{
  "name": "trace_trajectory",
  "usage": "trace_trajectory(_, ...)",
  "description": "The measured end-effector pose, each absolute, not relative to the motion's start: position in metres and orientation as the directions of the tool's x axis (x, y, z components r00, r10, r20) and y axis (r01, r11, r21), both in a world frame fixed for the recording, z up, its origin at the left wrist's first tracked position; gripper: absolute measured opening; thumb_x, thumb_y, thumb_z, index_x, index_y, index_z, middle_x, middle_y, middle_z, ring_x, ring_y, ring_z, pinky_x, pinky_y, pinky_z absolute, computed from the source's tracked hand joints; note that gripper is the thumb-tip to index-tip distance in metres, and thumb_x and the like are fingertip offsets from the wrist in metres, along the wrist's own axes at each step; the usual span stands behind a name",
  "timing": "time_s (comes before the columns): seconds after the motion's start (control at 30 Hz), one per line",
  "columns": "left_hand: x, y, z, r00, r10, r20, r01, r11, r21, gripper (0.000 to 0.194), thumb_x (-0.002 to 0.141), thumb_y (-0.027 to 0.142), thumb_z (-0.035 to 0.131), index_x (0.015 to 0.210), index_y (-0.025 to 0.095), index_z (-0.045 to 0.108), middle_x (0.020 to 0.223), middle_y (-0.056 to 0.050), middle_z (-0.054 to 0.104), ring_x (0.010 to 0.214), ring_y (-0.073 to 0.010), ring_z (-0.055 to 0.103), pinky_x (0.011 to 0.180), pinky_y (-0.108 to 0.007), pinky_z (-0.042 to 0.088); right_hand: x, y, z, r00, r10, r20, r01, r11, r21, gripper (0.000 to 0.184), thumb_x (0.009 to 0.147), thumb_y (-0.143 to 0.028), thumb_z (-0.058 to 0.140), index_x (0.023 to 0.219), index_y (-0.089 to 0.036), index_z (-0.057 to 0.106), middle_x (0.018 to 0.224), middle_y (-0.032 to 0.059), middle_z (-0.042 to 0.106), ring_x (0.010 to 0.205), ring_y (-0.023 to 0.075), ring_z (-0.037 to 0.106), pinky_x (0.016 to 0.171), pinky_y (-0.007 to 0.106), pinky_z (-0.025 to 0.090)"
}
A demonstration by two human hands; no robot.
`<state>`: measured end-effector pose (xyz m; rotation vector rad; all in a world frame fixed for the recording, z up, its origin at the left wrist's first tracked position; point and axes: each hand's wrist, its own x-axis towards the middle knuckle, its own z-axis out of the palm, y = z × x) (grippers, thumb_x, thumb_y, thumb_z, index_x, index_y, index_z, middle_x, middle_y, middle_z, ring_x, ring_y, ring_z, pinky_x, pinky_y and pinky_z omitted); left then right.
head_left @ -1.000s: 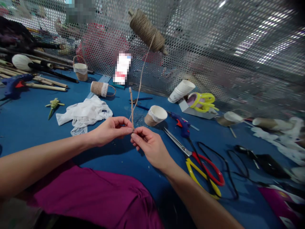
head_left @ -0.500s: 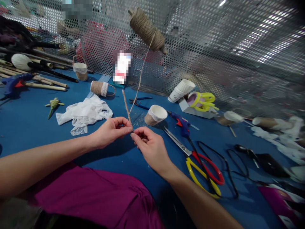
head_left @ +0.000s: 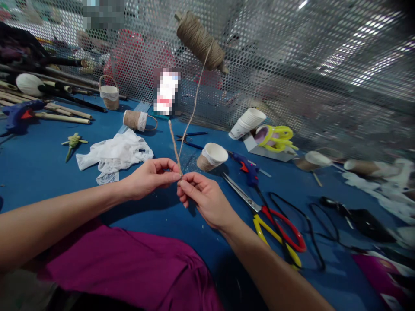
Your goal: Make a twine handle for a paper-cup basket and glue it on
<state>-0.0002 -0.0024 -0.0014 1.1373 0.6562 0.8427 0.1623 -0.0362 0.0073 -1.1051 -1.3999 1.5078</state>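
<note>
A twine-wrapped stem point(head_left: 174, 140) stands above the blue counter point(head_left: 48, 172), tipped slightly leftward, its lower end between the person's two hands. The left hand point(head_left: 158, 175) closes thumb and forefinger in a pinch on it; the right hand point(head_left: 202, 196) pinches the same end from the other side and just below, its other fingers loosely curled. A twine strand point(head_left: 194, 108) comes down to the stem near the fingertips. The step in hand looks to be winding this strand around the stem, with the upper length already covered. The next move would seem to call for a firm pinch while the stem is turned, with the strand kept taut so each coil lies snug against the last.

Right of the stem sits a lace-trimmed paper cup point(head_left: 207, 160); farther right of it are a glue gun point(head_left: 248, 168) and open scissors point(head_left: 253, 206). Left of the stem lies a heap of white lace point(head_left: 118, 151). Beyond and above it, a spool of twine point(head_left: 199, 41) feeds the strand.
</note>
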Motion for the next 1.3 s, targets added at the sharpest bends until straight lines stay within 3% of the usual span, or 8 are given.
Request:
trace_trajectory(0.13, 0.0003, -0.0021, -0.0018, 0.548, 0.835, -0.040, -0.238, 0.202, 0.950, 0.018, 0.070, 0.026, 0.066, 0.074, 0.014, 0.053, 0.059, 0.005, 0.051, 0.049, -0.0051, 0.040, 0.046, -0.019, 0.026, 0.1614, -0.0374, 0.0081, -0.344, 0.932, -0.117, 0.012, -0.120, -0.993, 0.014, 0.078, -0.032, 0.056, 0.075, -0.018, 0.054, 0.062, -0.0026, 0.056, 0.052, 0.0081, 0.052, 0.045, 0.021, 0.041)
trace_trajectory(0.3, 0.0028, -0.0036, -0.0048, 0.469, 0.883, -0.031, -0.165, 0.122, 0.979, 0.016, 0.071, 0.025, 0.064, 0.073, 0.014, 0.053, 0.057, 0.006, 0.046, 0.047, -0.0045, 0.036, 0.045, -0.020, 0.023, 0.1603, -0.0400, 0.0073, -0.170, 0.980, 0.104, 0.400, 0.165, -0.902, 0.011, 0.077, -0.028, 0.059, 0.075, -0.018, 0.055, 0.064, -0.0018, 0.055, 0.056, 0.0102, 0.050, 0.053, 0.024, 0.042)
trace_trajectory(0.4, 0.0032, -0.0046, -0.0055, 0.452, 0.892, -0.033, -0.118, 0.096, 0.988, 0.015, 0.071, 0.026, 0.062, 0.073, 0.014, 0.053, 0.056, 0.006, 0.045, 0.047, -0.0051, 0.036, 0.045, -0.020, 0.023, 0.1607, -0.0411, 0.0050, -0.158, 0.966, 0.206, 0.512, 0.259, -0.819, 0.010, 0.079, -0.026, 0.055, 0.073, -0.018, 0.056, 0.064, -0.0008, 0.056, 0.059, 0.0114, 0.051, 0.055, 0.025, 0.042)
trace_trajectory(0.63, 0.0012, -0.0035, -0.0027, 0.489, 0.872, -0.025, -0.116, 0.093, 0.989, 0.016, 0.073, 0.026, 0.062, 0.076, 0.014, 0.054, 0.057, 0.005, 0.047, 0.049, -0.0055, 0.038, 0.046, -0.020, 0.025, 0.1607, -0.0382, 0.0083, -0.211, 0.977, 0.040, 0.330, 0.110, -0.937, 0.012, 0.080, -0.028, 0.053, 0.075, -0.018, 0.054, 0.063, -0.0019, 0.054, 0.056, 0.0102, 0.051, 0.051, 0.024, 0.043)
trace_trajectory(0.93, -0.0008, -0.0023, 0.0017, 0.579, 0.812, -0.066, -0.220, 0.233, 0.947, 0.020, 0.069, 0.027, 0.067, 0.073, 0.013, 0.053, 0.059, 0.004, 0.051, 0.049, -0.0045, 0.040, 0.046, -0.019, 0.026, 0.1632, -0.0352, 0.0091, -0.359, 0.930, -0.083, 0.079, -0.058, -0.995, 0.011, 0.079, -0.029, 0.056, 0.075, -0.018, 0.054, 0.064, -0.0030, 0.055, 0.055, 0.0081, 0.051, 0.047, 0.021, 0.041)
trace_trajectory(1.03, 0.0001, -0.0025, -0.0001, 0.548, 0.834, -0.062, -0.218, 0.214, 0.952, 0.020, 0.070, 0.028, 0.067, 0.072, 0.013, 0.053, 0.057, 0.005, 0.049, 0.048, -0.0045, 0.039, 0.045, -0.019, 0.025, 0.1619, -0.0359, 0.0086, -0.312, 0.946, -0.088, 0.136, -0.047, -0.990, 0.012, 0.079, -0.030, 0.055, 0.077, -0.018, 0.053, 0.064, -0.0029, 0.055, 0.054, 0.0084, 0.050, 0.047, 0.022, 0.042)
trace_trajectory(1.17, 0.0015, -0.0028, -0.0048, 0.485, 0.874, -0.033, -0.181, 0.137, 0.974, 0.017, 0.072, 0.026, 0.065, 0.073, 0.013, 0.053, 0.057, 0.006, 0.047, 0.048, -0.0045, 0.037, 0.045, -0.020, 0.024, 0.1599, -0.0386, 0.0077, -0.191, 0.981, 0.021, 0.314, 0.081, -0.946, 0.010, 0.077, -0.028, 0.058, 0.075, -0.018, 0.054, 0.061, -0.0032, 0.054, 0.054, 0.0096, 0.050, 0.049, 0.024, 0.042)
trace_trajectory(1.3, 0.0014, -0.0036, -0.0052, 0.496, 0.868, -0.025, -0.160, 0.119, 0.980, 0.015, 0.073, 0.025, 0.063, 0.075, 0.014, 0.053, 0.056, 0.006, 0.045, 0.048, -0.0048, 0.036, 0.045, -0.020, 0.022, 0.1594, -0.0396, 0.0081, -0.180, 0.983, 0.022, 0.301, 0.076, -0.951, 0.010, 0.078, -0.028, 0.056, 0.075, -0.018, 0.055, 0.063, -0.0021, 0.056, 0.056, 0.0104, 0.053, 0.050, 0.024, 0.044)
